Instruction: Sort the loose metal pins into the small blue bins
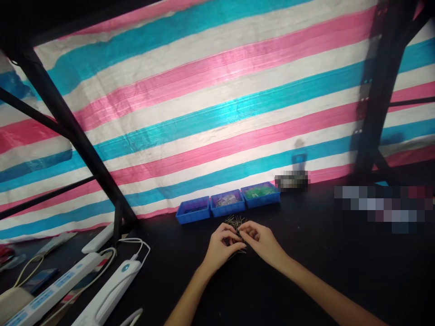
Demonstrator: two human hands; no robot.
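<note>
A loose pile of thin, brass-coloured pieces like screws or nails (234,221) lies on the black table, too small to tell the exact kind. My left hand (219,249) curves around the pile's left side, thumb and fingers apart, with some pieces between them. From the right, my right hand (263,240) reaches over the pile with its fingertips pinched together. Whatever the right fingertips hold is too small to make out. Just behind the pile stand three blue trays: the left tray (193,217) with dark bits, the middle tray (228,212) with clear pieces, the right tray (261,203) with green ones.
Two white power strips (50,290) (112,290) with looping cables occupy the left side. A black metal frame post (78,145) slants down beside them. Striped sheeting (204,117) hangs behind the table (326,262). Blurred items lie at the back right.
</note>
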